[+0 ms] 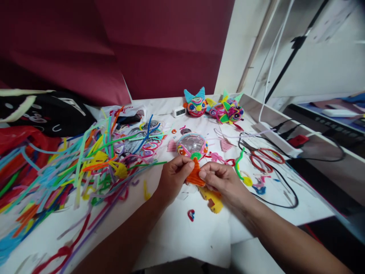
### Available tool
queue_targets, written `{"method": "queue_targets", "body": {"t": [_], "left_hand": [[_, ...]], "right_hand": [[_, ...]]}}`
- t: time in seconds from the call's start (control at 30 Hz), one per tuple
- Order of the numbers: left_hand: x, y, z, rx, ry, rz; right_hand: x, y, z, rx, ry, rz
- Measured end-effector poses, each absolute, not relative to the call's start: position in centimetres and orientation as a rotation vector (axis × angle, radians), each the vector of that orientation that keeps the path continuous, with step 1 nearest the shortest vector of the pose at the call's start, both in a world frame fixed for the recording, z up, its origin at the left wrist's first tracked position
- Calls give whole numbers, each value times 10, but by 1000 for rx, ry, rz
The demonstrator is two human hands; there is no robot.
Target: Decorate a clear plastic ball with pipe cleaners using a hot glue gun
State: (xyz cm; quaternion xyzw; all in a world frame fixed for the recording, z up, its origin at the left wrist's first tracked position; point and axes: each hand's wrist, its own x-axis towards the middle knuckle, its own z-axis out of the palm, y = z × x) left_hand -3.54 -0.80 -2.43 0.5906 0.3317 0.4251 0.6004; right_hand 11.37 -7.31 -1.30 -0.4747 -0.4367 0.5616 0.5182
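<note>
Between my hands is an orange piece made of pipe cleaners (196, 176), ridged and roughly triangular. My left hand (174, 176) pinches its upper left edge, while the fingers of my right hand (218, 176) close on its right side. Just beyond them sits a clear plastic ball (194, 142) trimmed with coloured pipe cleaners, with a green round patch at its front. Pink ridged pieces (226, 145) lie beside the ball. Below my right hand rests a yellow piece (212, 199), partly covered. A small red, white and blue curl (191, 215) lies nearer to me.
Loose pipe cleaners (105, 152) are heaped at the left. Red-handled scissors (264, 158) lie at the right beside a black cable (295, 198) and a power strip (278, 139). Two finished colourful figures (196, 106) and a small digital clock (179, 112) stand at the back.
</note>
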Motion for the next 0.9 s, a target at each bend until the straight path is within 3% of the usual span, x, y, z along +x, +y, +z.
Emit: {"method": "queue_targets", "body": {"t": [0.4,0.9], "left_hand": [[-38,-4,-22,1553,839,927],[-45,2,-19,1857,946,1144]], "right_hand": [[119,-69,-18,-1162,-1228,1381],[121,-65,-22,-1161,-1392,1316]]}}
